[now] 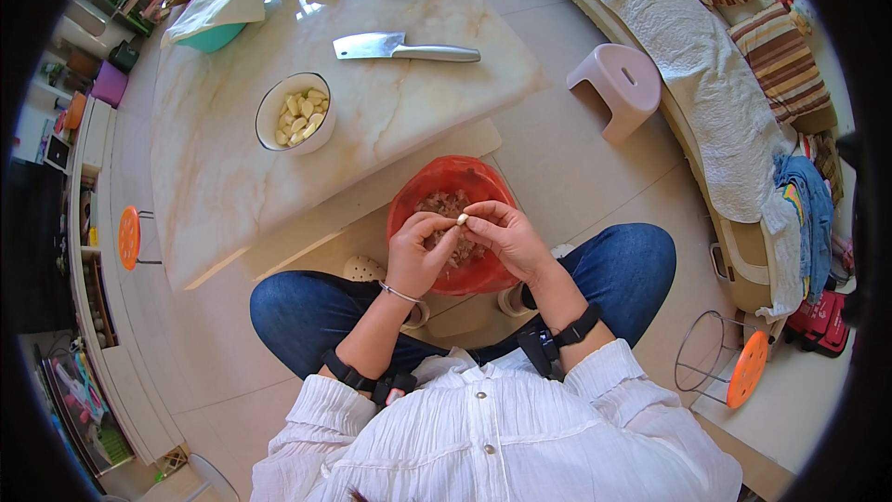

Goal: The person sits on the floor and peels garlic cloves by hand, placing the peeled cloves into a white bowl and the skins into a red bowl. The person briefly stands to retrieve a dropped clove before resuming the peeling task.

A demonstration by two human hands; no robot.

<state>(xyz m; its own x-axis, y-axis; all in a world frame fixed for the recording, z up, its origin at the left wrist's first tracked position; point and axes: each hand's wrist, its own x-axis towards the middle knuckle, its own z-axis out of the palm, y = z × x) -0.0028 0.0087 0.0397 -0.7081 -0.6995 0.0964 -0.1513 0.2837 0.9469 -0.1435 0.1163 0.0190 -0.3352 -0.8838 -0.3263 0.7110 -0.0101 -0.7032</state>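
Observation:
Between the fingertips of both hands is a small garlic clove, above a red plastic basin. My left hand pinches it from one side, and my right hand grips it from the other. Papery garlic skins lie in the basin, partly hidden by the hands. On the marble-patterned table, a white bowl with a dark rim holds many peeled garlic cloves. Beyond it lies a cleaver, its metal handle pointing right.
A cloth-covered turquoise bowl stands at the table's far left. A pale pink plastic stool is on the floor beside a sofa. Stools with orange seats stand at left and lower right. The table edge lies close before my knees.

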